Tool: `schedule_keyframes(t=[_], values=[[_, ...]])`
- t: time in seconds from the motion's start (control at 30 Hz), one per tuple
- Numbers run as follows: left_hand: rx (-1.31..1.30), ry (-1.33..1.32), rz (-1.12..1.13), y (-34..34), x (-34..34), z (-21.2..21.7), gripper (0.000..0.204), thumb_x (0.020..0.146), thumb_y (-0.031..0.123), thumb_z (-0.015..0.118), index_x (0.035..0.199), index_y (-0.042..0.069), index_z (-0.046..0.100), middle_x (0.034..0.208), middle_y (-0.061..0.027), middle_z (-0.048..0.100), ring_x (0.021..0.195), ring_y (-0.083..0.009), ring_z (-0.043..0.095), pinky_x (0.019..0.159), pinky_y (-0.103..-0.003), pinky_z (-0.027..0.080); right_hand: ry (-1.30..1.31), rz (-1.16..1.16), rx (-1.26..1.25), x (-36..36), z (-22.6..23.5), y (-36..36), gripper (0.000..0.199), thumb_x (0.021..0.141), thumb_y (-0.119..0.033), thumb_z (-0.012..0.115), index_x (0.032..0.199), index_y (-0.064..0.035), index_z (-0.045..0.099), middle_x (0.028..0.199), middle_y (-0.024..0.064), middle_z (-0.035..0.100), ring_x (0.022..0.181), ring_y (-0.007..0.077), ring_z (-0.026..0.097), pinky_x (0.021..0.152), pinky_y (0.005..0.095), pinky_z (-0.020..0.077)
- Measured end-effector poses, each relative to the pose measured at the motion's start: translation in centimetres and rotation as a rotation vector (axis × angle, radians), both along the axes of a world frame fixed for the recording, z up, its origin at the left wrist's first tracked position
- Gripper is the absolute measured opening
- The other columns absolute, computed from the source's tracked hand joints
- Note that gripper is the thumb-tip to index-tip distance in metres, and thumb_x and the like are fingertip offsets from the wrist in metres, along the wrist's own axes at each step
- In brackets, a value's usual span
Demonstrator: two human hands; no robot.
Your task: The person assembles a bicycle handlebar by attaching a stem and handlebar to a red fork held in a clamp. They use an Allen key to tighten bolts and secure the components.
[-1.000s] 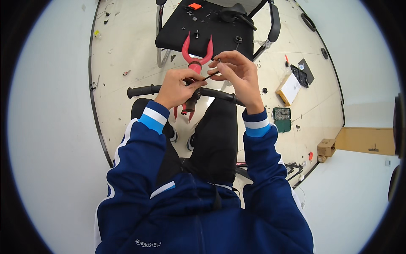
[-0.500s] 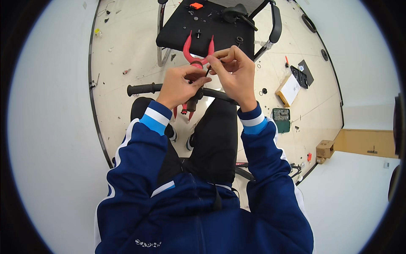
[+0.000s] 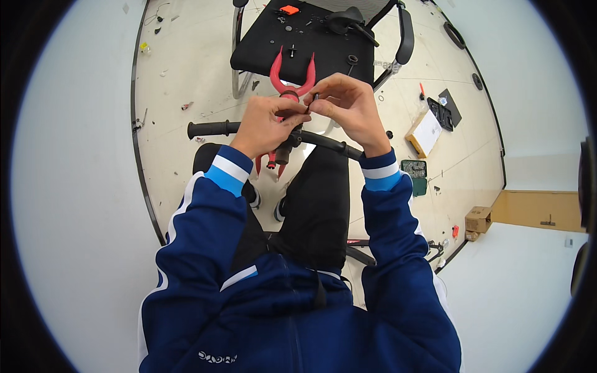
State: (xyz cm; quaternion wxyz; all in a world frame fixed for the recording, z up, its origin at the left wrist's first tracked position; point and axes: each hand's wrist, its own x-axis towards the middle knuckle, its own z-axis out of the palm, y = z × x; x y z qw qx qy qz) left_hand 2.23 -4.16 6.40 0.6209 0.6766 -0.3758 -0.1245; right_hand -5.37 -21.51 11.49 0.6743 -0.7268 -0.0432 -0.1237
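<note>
My left hand (image 3: 266, 126) and my right hand (image 3: 349, 110) meet above a bicycle handlebar (image 3: 329, 143). Between the fingertips is a small dark rod-like part (image 3: 315, 97); its kind is too small to tell. The right thumb and fingers pinch its upper end, and the left fingertips close at its lower end. Beneath the hands, a red bicycle fork (image 3: 275, 74) points its two legs toward the chair, joined by a dark stem (image 3: 284, 153) to the handlebar. The black grip (image 3: 211, 129) sticks out at left. My left hand hides part of the fork and stem.
A black chair (image 3: 255, 53) ahead bears a bicycle saddle (image 3: 344, 22), an orange item (image 3: 289, 10) and small hardware. On the floor at right lie a black tool case (image 3: 440, 115), a white-topped box (image 3: 425, 133), a green case (image 3: 415, 177) and a cardboard box (image 3: 478, 219).
My right hand has shifted slightly right and down, its fingers curling closer around the small dark part. The part shows shorter now. My left hand stays nearly in place.
</note>
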Motion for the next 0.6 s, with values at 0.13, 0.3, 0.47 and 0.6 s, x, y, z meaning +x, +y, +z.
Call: schedule_keyframes(t=[0.13,0.3,0.47,0.6], values=[[0.016,-0.022,-0.011,-0.5,-0.2,-0.1,0.014,0.083,0.005,0.076,0.095,-0.001,0.075,0.077,-0.0153,0.073,0.070,-0.0211,0.071,0.068,-0.030,0.055,-0.036,-0.251,-0.073,0.6,-0.6,0.9,0.027,0.084,-0.009,0.077,0.071,-0.0021,0.055,0.065,0.0006,0.060,0.062,0.0054,0.061,0.053,0.0200,0.0451],[0.019,-0.052,-0.008,-0.3,-0.2,-0.8,0.015,0.083,0.006,0.076,0.097,0.000,0.076,0.079,-0.0146,0.073,0.068,-0.0210,0.069,0.067,-0.031,0.053,-0.026,-0.439,-0.089,0.6,-0.4,2.5,0.021,0.086,-0.011,0.075,0.077,-0.0004,0.059,0.067,0.0018,0.063,0.059,0.0033,0.057,0.050,0.0192,0.0411],[0.043,-0.055,-0.049,-0.2,-0.1,-0.4,0.013,0.085,0.004,0.074,0.098,-0.001,0.075,0.084,-0.0123,0.075,0.075,-0.0183,0.071,0.072,-0.029,0.054,0.037,-0.068,0.004,-0.6,1.2,-0.1,0.021,0.091,-0.012,0.069,0.105,0.0038,0.069,0.093,0.0122,0.074,0.080,0.0138,0.070,0.066,0.0249,0.0576],[0.015,-0.053,-0.061,-0.3,-0.1,-0.3,0.013,0.086,0.004,0.072,0.098,0.000,0.075,0.080,-0.0137,0.073,0.070,-0.0200,0.069,0.068,-0.030,0.052,0.048,-0.024,0.027,-0.5,0.8,-0.9,0.015,0.089,-0.008,0.072,0.099,0.0037,0.068,0.092,0.0126,0.073,0.085,0.0166,0.072,0.067,0.0261,0.0607]])
